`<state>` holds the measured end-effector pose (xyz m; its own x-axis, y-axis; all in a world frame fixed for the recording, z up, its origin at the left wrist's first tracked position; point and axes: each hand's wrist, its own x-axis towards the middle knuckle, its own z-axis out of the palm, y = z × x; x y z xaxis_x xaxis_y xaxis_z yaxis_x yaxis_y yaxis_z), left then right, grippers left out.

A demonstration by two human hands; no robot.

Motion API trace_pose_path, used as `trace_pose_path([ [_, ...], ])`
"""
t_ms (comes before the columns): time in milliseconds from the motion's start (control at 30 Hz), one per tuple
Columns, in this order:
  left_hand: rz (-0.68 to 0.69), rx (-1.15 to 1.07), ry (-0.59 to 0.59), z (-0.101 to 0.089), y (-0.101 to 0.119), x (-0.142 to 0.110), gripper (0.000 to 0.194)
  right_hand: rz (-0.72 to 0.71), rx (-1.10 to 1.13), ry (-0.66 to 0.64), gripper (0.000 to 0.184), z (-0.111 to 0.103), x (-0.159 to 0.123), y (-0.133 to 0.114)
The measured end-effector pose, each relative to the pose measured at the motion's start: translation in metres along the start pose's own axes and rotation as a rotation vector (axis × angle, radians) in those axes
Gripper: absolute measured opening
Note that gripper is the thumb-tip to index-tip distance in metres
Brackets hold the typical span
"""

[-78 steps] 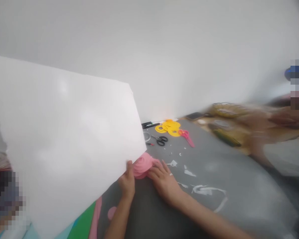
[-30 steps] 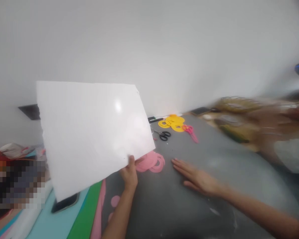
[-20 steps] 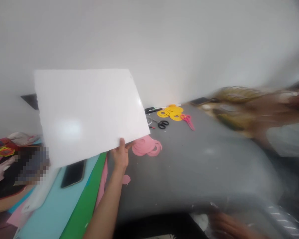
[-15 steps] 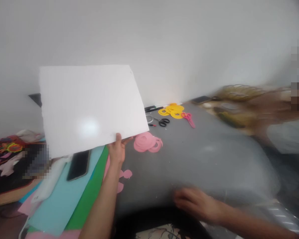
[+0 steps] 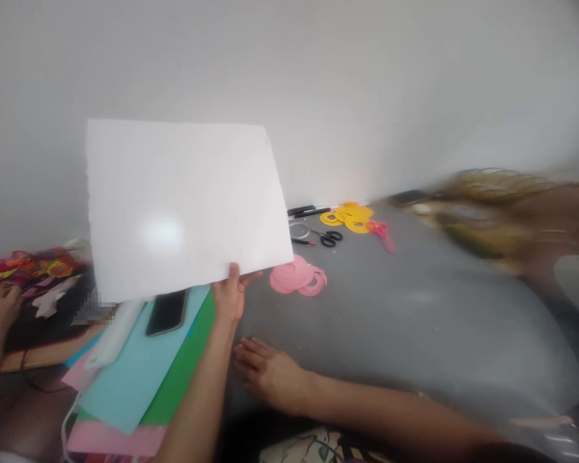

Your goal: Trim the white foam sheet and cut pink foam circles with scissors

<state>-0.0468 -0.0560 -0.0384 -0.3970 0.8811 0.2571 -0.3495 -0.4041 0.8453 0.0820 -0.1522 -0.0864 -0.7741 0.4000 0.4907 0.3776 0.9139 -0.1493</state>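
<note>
The person's right hand (image 5: 273, 376) is resting low over the near edge of the tabletop (image 5: 381, 321), palm down, just beside the left forearm. Its fingers are stretching out loosely and nothing is showing in them, though the palm is staying out of sight. A little farther on, the left hand (image 5: 228, 297) is grasping the white sheet (image 5: 183, 199) by its lower edge, thumb in front and the other fingers reaching behind.

The sheet is standing raised and tilted, its lower edge hanging over a phone (image 5: 166, 313), a light-blue sheet (image 5: 120, 386) and a green sheet (image 5: 188, 366). With one hand supporting so broad a piece near one end, it could be sagging, creasing at the thumb or slipping. Its bottom edge could also be catching the phone and pushing it off the papers.

Just beyond the left hand, the pink rings (image 5: 289, 275) are lying in a loose heap near the sheet's corner; a low swing could be scattering them. Farther back, black scissors (image 5: 331, 238), yellow rings (image 5: 350, 212) and pink scissors (image 5: 386, 239) are lying near the wall (image 5: 367, 96), seemingly safe from the sheet.
</note>
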Motion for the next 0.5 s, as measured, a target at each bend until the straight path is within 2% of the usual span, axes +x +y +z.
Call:
trace_pose_path([
  [100, -0.022, -0.006, -0.031, 0.003, -0.004, 0.000, 0.054, 0.033, -0.002, 0.073, 0.033, -0.012, -0.043, 0.017],
  [200, -0.037, -0.034, -0.062, 0.006, -0.008, -0.002, 0.055, 0.058, -0.019, 0.121, 0.035, -0.030, -0.113, 0.032],
  [333, -0.069, -0.059, -0.092, 0.016, -0.016, -0.006, 0.058, 0.241, -0.015, -0.013, 0.038, -0.044, -0.219, 0.030],
  [367, -0.081, -0.062, -0.099, 0.018, -0.018, -0.007, 0.059, 0.304, -0.032, -0.011, 0.035, -0.044, -0.240, 0.028],
  [433, -0.099, -0.065, -0.110, 0.023, -0.022, -0.009, 0.061, 0.337, -0.084, -0.024, 0.032, -0.043, -0.268, 0.024],
  [500, -0.104, -0.060, -0.116, 0.027, -0.024, -0.010, 0.062, 0.310, -0.163, 0.037, 0.032, -0.039, -0.278, 0.025],
])
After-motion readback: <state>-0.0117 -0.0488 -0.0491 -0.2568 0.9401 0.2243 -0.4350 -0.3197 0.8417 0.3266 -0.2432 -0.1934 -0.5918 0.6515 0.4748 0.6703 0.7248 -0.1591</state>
